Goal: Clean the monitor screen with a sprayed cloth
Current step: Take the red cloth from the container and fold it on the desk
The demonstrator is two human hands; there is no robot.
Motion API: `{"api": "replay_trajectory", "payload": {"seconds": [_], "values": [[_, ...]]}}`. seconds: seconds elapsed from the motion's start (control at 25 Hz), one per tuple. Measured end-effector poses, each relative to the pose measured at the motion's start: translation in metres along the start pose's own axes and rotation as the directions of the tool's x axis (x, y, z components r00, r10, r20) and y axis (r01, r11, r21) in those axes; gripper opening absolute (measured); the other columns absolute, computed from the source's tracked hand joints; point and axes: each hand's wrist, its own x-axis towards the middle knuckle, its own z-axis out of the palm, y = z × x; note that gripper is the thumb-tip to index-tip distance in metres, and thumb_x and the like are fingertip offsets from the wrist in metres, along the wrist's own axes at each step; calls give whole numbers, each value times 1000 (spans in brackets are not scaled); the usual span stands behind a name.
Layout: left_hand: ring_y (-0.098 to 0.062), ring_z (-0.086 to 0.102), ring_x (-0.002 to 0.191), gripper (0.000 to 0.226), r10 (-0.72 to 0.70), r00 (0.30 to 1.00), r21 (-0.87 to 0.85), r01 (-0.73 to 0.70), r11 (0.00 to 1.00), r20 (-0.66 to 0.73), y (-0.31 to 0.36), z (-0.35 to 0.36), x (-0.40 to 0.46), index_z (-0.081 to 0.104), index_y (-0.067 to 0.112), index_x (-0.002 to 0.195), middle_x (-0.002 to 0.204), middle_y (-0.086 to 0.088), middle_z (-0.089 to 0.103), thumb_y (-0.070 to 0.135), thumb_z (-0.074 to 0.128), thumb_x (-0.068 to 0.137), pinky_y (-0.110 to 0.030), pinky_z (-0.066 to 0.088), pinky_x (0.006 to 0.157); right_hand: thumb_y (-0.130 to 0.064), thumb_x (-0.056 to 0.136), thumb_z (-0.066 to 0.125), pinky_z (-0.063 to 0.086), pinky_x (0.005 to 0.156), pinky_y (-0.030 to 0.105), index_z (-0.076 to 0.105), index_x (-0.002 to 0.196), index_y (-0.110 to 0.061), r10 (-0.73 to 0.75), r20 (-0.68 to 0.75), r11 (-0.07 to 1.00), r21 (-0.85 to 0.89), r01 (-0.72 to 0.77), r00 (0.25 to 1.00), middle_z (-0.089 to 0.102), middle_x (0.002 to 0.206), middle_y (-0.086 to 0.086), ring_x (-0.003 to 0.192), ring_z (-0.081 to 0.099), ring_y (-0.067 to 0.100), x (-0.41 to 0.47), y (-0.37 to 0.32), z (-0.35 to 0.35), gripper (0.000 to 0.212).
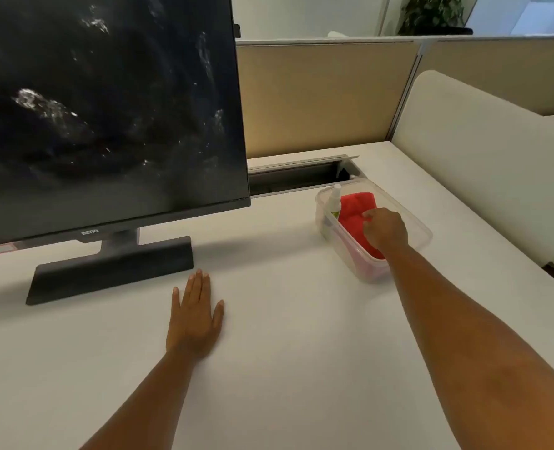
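Note:
A black monitor (pixel 106 102) stands at the left of the white desk, its dark screen marked with whitish smears. To its right sits a clear plastic box (pixel 422 233) holding a folded red cloth (pixel 355 207) and a small white spray bottle (pixel 334 203). My right hand (pixel 385 230) reaches into the box and rests on the red cloth, fingers curled down onto it; whether they pinch it I cannot tell. My left hand (pixel 195 316) lies flat on the desk, palm down, just in front of the monitor's base (pixel 110 271), holding nothing.
Behind the box an open cable trough (pixel 298 178) runs along the desk's back edge. Beige partition panels (pixel 321 95) rise behind, and a white rounded divider (pixel 483 157) borders the right side. White desk surface (pixel 285 336) stretches between my arms.

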Motion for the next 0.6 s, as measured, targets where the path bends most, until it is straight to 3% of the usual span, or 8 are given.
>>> {"api": "replay_trajectory", "payload": {"seconds": [0.08, 0.2, 0.44, 0.6], "values": [[-15, -11, 142, 60, 7, 1000, 6, -7, 1000, -1, -2, 1, 1, -9, 12, 142, 155, -5, -10, 39, 17, 95, -36, -11, 116, -24, 95, 46, 41, 101, 40, 56, 121, -6, 42, 143, 995, -99, -28, 989, 59, 123, 15, 111, 56, 33, 9, 2, 1, 33], [-13, -15, 141, 64, 2, 1000, 25, -3, 1000, 10, -1, 2, 1, -12, 13, 142, 154, -3, -14, 46, 7, 90, -34, -13, 114, -32, 91, 53, 43, 98, 40, 53, 117, -3, 85, 289, 982, -186, -31, 954, 59, 119, 17, 109, 56, 33, 19, 5, 5, 39], [-13, -17, 139, 70, -3, 1000, 66, 2, 998, 17, -1, 2, 1, -12, 14, 142, 154, -3, -14, 50, 3, 84, -34, -15, 113, -23, 88, 58, 41, 99, 42, 52, 120, 2, 126, 361, 988, -129, -84, 924, 55, 124, 22, 115, 51, 37, 22, 1, 14, 41], [-9, -22, 136, 70, -9, 1000, 90, 6, 996, 29, 0, 3, 2, -14, 15, 141, 154, -2, -16, 50, 2, 83, -33, -16, 112, -31, 92, 52, 39, 101, 43, 48, 124, -2, 80, 367, 995, -90, -50, 927, 55, 122, 20, 114, 52, 36, 21, 1, 20, 44]]}}
